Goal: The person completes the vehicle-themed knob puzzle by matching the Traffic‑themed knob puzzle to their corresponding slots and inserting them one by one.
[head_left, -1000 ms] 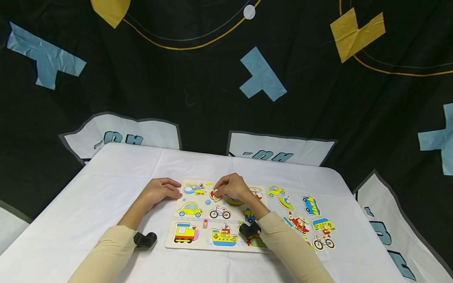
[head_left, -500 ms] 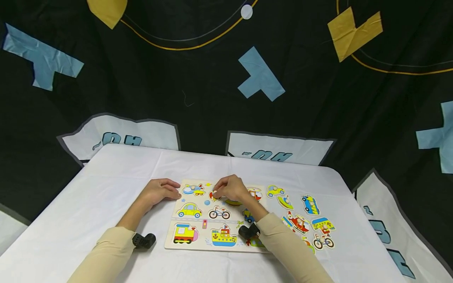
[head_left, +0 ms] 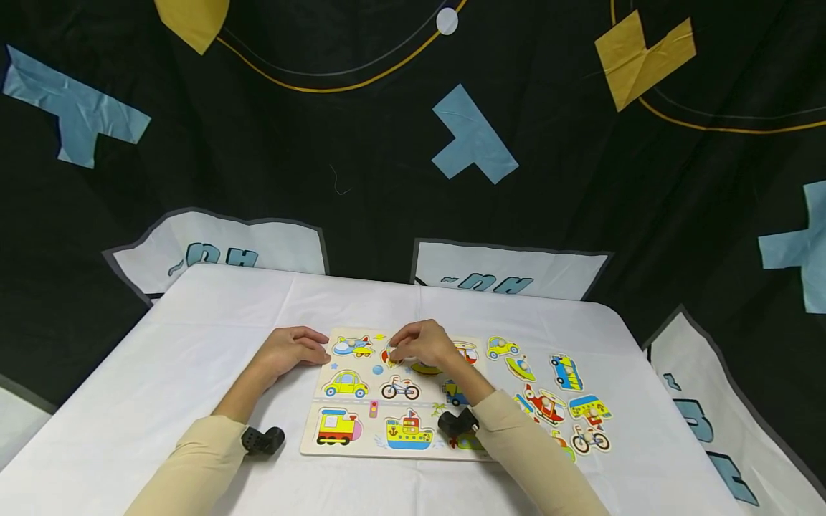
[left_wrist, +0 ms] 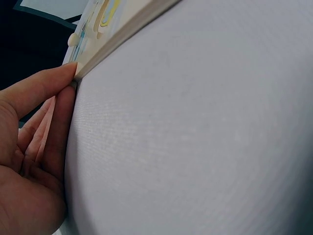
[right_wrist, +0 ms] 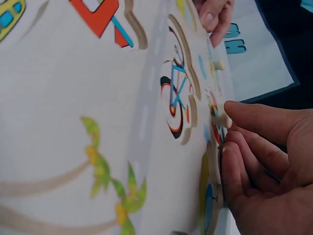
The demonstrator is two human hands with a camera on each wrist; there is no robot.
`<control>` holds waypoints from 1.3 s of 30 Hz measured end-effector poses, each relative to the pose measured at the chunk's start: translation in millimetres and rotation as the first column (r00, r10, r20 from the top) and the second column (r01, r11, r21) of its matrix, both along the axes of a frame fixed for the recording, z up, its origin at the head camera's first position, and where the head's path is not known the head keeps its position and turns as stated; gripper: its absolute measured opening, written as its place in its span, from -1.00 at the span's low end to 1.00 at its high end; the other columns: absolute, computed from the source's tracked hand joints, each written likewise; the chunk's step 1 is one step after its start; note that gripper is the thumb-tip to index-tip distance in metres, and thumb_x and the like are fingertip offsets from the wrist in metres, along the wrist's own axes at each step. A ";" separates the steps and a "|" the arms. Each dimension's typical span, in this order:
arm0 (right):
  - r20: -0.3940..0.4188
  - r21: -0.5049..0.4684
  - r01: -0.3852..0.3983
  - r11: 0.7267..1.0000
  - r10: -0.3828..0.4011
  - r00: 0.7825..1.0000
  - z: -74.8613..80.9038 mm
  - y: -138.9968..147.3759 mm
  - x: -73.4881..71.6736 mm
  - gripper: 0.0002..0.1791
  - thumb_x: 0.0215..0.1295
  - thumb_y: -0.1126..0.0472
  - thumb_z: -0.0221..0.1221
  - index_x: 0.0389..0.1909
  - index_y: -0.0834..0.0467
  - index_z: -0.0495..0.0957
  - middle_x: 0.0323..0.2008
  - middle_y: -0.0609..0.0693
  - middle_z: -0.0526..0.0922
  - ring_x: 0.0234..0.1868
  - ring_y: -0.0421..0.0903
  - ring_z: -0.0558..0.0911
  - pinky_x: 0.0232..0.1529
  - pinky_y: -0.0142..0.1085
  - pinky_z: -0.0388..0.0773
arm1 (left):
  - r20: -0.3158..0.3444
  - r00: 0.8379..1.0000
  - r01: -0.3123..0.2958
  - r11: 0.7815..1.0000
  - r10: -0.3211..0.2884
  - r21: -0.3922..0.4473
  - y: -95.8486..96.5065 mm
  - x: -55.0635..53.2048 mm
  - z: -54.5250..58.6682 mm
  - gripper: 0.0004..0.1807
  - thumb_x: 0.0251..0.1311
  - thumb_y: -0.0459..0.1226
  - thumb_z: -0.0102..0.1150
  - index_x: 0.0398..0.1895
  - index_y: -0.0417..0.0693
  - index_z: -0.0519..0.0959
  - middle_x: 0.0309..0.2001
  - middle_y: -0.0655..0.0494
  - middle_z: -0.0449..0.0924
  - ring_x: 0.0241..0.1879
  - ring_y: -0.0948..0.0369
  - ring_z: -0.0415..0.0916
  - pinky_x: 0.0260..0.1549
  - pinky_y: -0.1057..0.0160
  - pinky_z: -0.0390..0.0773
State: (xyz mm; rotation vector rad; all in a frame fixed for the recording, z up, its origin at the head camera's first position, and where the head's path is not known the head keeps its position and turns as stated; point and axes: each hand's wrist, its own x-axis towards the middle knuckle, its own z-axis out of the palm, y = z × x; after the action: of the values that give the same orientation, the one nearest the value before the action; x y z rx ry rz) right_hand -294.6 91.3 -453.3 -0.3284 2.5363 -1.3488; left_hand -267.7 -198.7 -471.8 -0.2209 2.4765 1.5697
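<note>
A wooden peg puzzle board [head_left: 374, 451] lies on the white table, with pictured vehicle slots. My right hand [head_left: 422, 342] is over its upper row and pinches the small round knob [right_wrist: 224, 120] of a red and yellow puzzle piece [head_left: 387, 356]. The thumb and fingers cover much of that piece, which sits at its slot. At the board's left edge rests my left hand [head_left: 290, 351]. In the left wrist view its thumb and a finger, both fairly straight, touch the board's corner [left_wrist: 83, 73].
Several loose pieces lie right of the board, among them a yellow car [head_left: 502, 348], a blue and yellow truck [head_left: 567, 373], a red helicopter [head_left: 544, 405] and a bicycle [head_left: 590, 440]. The right sleeve [head_left: 529, 448] covers part of the board. A black curtain [head_left: 361, 179] hangs behind the table.
Both hands stay nearly in place. The right fingers shift only slightly at the same piece, and the whole head view drifts a little.
</note>
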 end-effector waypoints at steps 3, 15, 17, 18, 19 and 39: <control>0.018 -0.016 0.021 1.000 -0.020 1.000 2.9 5.0 1.5 -0.77 0.04 0.19 0.50 -0.24 0.09 0.78 -0.44 -0.09 0.75 -0.36 -0.19 0.64 -0.25 -0.35 0.49 | -0.001 1.000 -0.001 1.000 0.001 0.007 0.2 0.1 -0.2 -0.47 -0.02 -0.21 0.55 0.06 -0.13 0.64 -0.31 0.12 0.79 -0.26 0.23 0.69 -0.13 0.27 0.54; -0.017 0.057 0.087 0.995 -0.086 0.996 24.6 41.0 3.8 -0.77 0.09 0.15 0.49 -0.22 0.09 0.77 -0.42 -0.05 0.73 -0.33 -0.05 0.63 -0.30 -0.30 0.48 | -0.030 1.000 0.007 1.000 -0.008 -0.011 -1.4 1.6 -0.2 -0.50 0.00 -0.21 0.53 0.05 -0.13 0.66 -0.32 0.13 0.80 -0.23 0.24 0.68 -0.15 0.30 0.52; -0.036 0.074 0.097 0.993 -0.095 0.995 27.8 49.0 4.1 -0.77 0.09 0.15 0.48 -0.22 0.09 0.77 -0.42 -0.06 0.73 -0.33 -0.06 0.63 -0.30 -0.30 0.48 | -0.027 1.000 0.007 1.000 -0.008 -0.023 -1.1 1.5 -0.5 -0.51 0.01 -0.20 0.52 0.05 -0.12 0.66 -0.31 0.13 0.80 -0.22 0.23 0.68 -0.11 0.26 0.51; -0.047 0.086 0.104 0.991 -0.100 0.994 29.6 52.9 4.7 -0.77 0.09 0.14 0.48 -0.22 0.09 0.77 -0.43 -0.06 0.73 -0.33 -0.06 0.63 -0.28 -0.30 0.49 | -0.026 1.000 0.008 1.000 -0.009 -0.029 -0.9 1.5 -0.6 -0.51 0.01 -0.20 0.52 0.05 -0.11 0.66 -0.30 0.13 0.80 -0.21 0.23 0.68 -0.09 0.23 0.51; -0.053 0.099 0.113 0.989 -0.108 0.993 31.0 56.5 5.1 -0.77 0.09 0.13 0.48 -0.22 0.09 0.77 -0.43 -0.07 0.72 -0.32 -0.08 0.62 -0.27 -0.29 0.48 | -0.024 1.000 0.007 0.999 -0.008 -0.032 -0.6 1.4 -0.8 -0.51 0.02 -0.20 0.52 0.05 -0.11 0.66 -0.30 0.13 0.80 -0.20 0.22 0.68 -0.06 0.20 0.50; -0.062 0.153 0.210 0.966 -0.203 0.977 36.1 141.9 14.9 -0.68 0.13 0.12 0.45 -0.10 0.14 0.75 -0.33 -0.01 0.74 -0.27 -0.05 0.63 -0.20 -0.26 0.48 | -0.020 1.000 0.004 1.000 -0.004 -0.030 -0.6 0.3 -3.0 -0.50 0.02 -0.19 0.53 0.06 -0.10 0.66 -0.28 0.12 0.80 -0.20 0.21 0.68 -0.06 0.19 0.54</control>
State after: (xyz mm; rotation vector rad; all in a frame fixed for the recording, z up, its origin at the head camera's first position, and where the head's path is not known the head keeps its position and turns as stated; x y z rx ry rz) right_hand -279.7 233.2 -417.1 -0.0656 2.7595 -1.2073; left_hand -267.4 -199.3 -474.8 -0.2058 2.5157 1.5410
